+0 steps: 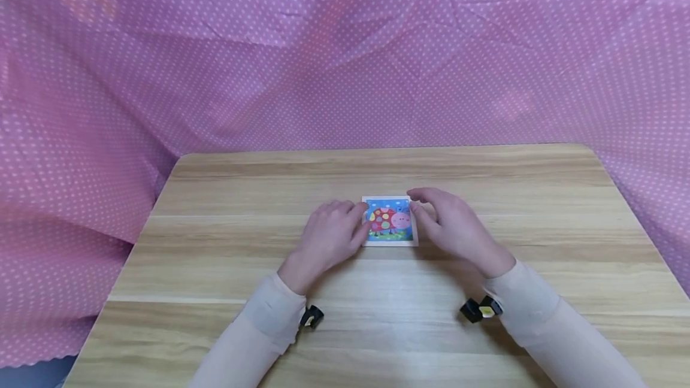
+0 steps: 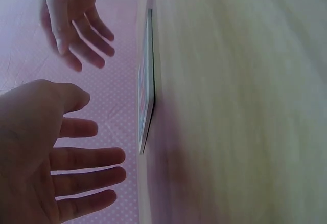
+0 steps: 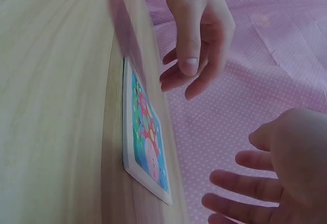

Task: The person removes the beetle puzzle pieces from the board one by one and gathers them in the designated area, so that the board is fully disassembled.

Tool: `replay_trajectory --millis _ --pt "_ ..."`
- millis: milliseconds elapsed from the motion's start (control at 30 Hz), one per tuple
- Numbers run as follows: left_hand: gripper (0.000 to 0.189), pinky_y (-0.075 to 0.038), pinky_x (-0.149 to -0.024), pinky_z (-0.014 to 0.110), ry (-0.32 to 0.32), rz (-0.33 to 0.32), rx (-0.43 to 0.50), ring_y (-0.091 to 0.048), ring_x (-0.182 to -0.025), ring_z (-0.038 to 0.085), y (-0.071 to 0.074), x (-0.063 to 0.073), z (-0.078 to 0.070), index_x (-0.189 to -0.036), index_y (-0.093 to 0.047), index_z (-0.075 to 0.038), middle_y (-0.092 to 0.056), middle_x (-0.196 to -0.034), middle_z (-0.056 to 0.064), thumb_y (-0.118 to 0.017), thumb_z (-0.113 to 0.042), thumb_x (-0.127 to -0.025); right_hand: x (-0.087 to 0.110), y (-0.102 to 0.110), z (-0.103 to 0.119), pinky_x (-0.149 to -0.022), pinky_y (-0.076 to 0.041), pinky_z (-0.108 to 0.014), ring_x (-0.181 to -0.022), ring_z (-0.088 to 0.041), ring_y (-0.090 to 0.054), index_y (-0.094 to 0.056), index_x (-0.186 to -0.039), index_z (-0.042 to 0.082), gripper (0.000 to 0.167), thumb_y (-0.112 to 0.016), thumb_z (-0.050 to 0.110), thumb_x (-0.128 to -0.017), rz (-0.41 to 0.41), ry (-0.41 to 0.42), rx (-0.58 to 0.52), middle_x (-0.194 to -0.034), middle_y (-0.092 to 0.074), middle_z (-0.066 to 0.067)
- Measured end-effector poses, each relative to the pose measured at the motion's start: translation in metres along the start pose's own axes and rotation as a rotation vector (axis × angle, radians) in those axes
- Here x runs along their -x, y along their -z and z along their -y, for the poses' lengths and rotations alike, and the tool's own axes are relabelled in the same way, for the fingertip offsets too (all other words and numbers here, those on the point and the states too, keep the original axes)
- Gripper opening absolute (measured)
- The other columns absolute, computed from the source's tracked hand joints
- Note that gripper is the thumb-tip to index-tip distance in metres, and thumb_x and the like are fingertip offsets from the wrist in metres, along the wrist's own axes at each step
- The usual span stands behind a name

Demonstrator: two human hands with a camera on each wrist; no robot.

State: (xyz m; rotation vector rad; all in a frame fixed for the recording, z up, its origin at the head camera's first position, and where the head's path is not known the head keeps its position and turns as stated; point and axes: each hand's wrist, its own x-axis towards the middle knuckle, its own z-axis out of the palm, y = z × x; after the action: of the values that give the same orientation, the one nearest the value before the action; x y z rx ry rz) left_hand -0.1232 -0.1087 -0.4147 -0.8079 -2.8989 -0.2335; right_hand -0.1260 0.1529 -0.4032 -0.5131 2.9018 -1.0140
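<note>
A small square picture puzzle (image 1: 389, 223) with a white border lies flat on the wooden table, showing a red spotted ladybug on blue. To its left is my left hand (image 1: 331, 235), fingers loosely spread above the table and thumb near the puzzle's edge. My right hand (image 1: 455, 223) hovers at the right edge, its thumb and fingers apart. Both wrist views show a gap between the hands and the puzzle (image 3: 148, 137). From the left wrist, the puzzle (image 2: 146, 88) appears edge-on as a thin board, with the fingers (image 2: 87, 178) extended beside it.
The light wood table (image 1: 215, 196) has rounded far corners. Pink cloth with white dots (image 1: 345, 64) hangs behind it and along both sides. Black wrist cameras (image 1: 311, 317) sit below both sleeves, close over the tabletop.
</note>
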Motion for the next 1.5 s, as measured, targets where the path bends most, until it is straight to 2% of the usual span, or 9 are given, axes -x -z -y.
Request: replay_trajectory --millis 233,400,867,1100,1367,1500 --pt "0.045 -0.049 -0.117 0.052 0.035 0.150 -0.006 -0.059 -0.136 0.033 -0.005 -0.001 -0.009 -0.150 -0.063 -0.021 -0.064 -0.143 0.012 -0.054 -0.043 -0.112 -0.009 -0.002 -0.002 -0.097 -0.060 -0.053 -0.116 -0.033 -0.070 -0.068 -0.142 0.007 0.035 -0.055 0.024 -0.114 0.033 -0.039 -0.111 -0.138 -0.072 -0.014" --pt "0.051 -0.044 -0.122 0.055 0.064 0.199 -0.010 -0.048 -0.146 0.038 -0.009 -0.002 -0.013 -0.158 -0.056 -0.027 -0.052 -0.157 0.017 -0.055 -0.046 -0.111 -0.017 -0.005 -0.006 -0.091 -0.061 -0.047 -0.107 -0.027 -0.070 -0.071 -0.138 0.007 0.033 -0.057 0.023 -0.113 0.040 -0.039 -0.159 -0.128 -0.075 -0.011" --pt "0.059 -0.041 -0.123 0.057 0.111 0.275 -0.007 -0.038 -0.154 0.042 -0.015 -0.008 -0.018 -0.164 -0.047 -0.032 -0.037 -0.169 0.020 -0.057 -0.052 -0.109 -0.039 -0.016 -0.014 -0.093 -0.058 -0.045 -0.103 -0.025 -0.069 -0.075 -0.129 0.007 0.028 -0.059 0.021 -0.112 0.062 -0.039 -0.193 -0.122 -0.077 -0.010" --pt "0.062 -0.038 -0.125 0.059 0.120 0.318 0.011 -0.035 -0.157 0.046 -0.013 -0.011 -0.018 -0.166 -0.044 -0.032 -0.032 -0.172 0.023 -0.056 -0.053 -0.109 -0.050 -0.020 -0.014 -0.091 -0.057 -0.042 -0.101 -0.023 -0.068 -0.075 -0.130 0.009 0.028 -0.060 0.025 -0.112 0.116 -0.033 -0.187 -0.122 -0.077 -0.008" --pt "0.060 -0.039 -0.125 0.060 0.101 0.340 0.025 -0.035 -0.157 0.047 -0.011 -0.011 -0.016 -0.165 -0.044 -0.034 -0.034 -0.172 0.022 -0.054 -0.054 -0.110 -0.063 -0.023 -0.016 -0.093 -0.056 -0.042 -0.102 -0.022 -0.067 -0.075 -0.129 0.012 0.028 -0.060 0.027 -0.112 0.181 -0.051 -0.198 -0.117 -0.076 -0.006" --pt "0.061 -0.036 -0.127 0.060 0.103 0.366 0.014 -0.033 -0.159 0.046 -0.012 -0.011 -0.014 -0.167 -0.040 -0.036 -0.031 -0.174 0.022 -0.053 -0.055 -0.110 -0.069 -0.025 -0.016 -0.093 -0.056 -0.042 -0.102 -0.022 -0.068 -0.075 -0.129 0.013 0.025 -0.062 0.023 -0.111 0.213 -0.023 -0.182 -0.117 -0.076 -0.006"
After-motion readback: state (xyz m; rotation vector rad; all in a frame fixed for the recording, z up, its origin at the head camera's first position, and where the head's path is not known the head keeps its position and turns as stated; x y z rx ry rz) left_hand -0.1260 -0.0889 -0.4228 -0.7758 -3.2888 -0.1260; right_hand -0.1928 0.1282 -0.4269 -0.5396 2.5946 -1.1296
